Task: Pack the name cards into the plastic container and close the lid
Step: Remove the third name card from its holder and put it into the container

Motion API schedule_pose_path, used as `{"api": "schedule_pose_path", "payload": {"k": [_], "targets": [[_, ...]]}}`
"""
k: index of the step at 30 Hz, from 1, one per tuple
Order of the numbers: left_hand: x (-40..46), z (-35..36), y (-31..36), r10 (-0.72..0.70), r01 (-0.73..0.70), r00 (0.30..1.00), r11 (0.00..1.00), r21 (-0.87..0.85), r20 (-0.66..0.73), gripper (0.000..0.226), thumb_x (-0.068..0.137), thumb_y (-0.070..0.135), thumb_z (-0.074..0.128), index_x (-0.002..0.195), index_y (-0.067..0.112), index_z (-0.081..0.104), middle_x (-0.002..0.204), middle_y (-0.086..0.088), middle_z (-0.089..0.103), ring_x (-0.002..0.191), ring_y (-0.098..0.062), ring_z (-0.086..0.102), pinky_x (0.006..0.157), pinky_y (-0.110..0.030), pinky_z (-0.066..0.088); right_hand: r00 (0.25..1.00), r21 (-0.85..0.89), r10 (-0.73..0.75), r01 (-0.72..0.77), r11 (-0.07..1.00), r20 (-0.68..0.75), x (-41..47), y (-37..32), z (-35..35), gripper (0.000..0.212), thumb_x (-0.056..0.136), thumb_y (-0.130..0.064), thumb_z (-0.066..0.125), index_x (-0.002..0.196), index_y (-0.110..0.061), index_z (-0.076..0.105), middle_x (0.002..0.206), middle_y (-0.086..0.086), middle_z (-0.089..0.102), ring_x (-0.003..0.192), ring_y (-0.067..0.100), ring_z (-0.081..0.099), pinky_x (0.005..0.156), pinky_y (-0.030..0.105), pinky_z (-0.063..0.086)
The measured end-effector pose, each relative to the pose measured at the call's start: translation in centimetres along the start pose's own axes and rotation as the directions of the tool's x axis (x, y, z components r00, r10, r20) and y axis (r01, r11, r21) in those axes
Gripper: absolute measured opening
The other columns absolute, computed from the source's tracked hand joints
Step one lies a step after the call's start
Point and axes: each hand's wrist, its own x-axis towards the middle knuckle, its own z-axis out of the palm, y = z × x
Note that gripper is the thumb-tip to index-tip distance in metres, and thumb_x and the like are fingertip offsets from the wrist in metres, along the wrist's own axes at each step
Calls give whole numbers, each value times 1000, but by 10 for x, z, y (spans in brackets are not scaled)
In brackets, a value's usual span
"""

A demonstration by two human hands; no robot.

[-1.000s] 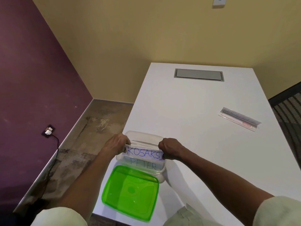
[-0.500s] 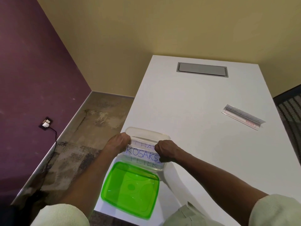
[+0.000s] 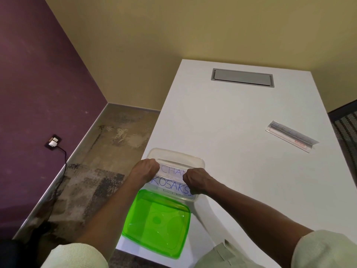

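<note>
Both hands grip one name card (image 3: 170, 184) by its ends over the clear container (image 3: 195, 161), left hand (image 3: 144, 173) and right hand (image 3: 197, 181) curled round it. The green lid (image 3: 157, 222) lies on the bench (image 3: 231, 117) just below the fingers; another card (image 3: 291, 136) lies well off to their right

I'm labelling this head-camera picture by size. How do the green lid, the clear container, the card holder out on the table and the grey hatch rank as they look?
1. Green lid, though nearest the camera.
2. Clear container.
3. Grey hatch and card holder: too alike to rank.
</note>
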Motion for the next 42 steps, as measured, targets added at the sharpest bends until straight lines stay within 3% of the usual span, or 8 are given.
{"api": "schedule_pose_path", "payload": {"k": [16,27,37,42], "targets": [[7,19,2,19,-22,999,997,76,41,31,90,0,47,116,9,63,119,-14,60,108,-33,60,87,-40,49,999,17,-11,12,1000,-46,7,-2,11,18,86,-2,46,90,-1,63,97,18,66,87,35,64,67,33,41],[5,20,6,-10,7,999,999,54,44,27,87,0,51,107,8,68,109,-16,65,100,-34,64,82,-38,51,999,-29,-31,30,999,-43,12,-6,16,18,86,1,47,91,0,64,98,20,66,87,36,64,65,33,40],[0,20,9,-33,33,998,999,7,51,23,89,1,50,106,6,65,111,-17,64,103,-34,64,83,-39,51,998,52,6,-3,999,-58,6,-6,19,19,88,-5,46,93,-1,65,99,18,67,89,35,64,64,32,35],[-1,10,7,-74,79,996,990,-115,52,38,82,15,70,119,9,63,120,-15,61,108,-32,62,89,-40,51,996,97,29,-21,995,-82,3,-3,13,19,86,-20,59,98,-7,64,104,15,66,95,34,63,72,34,46]]}}
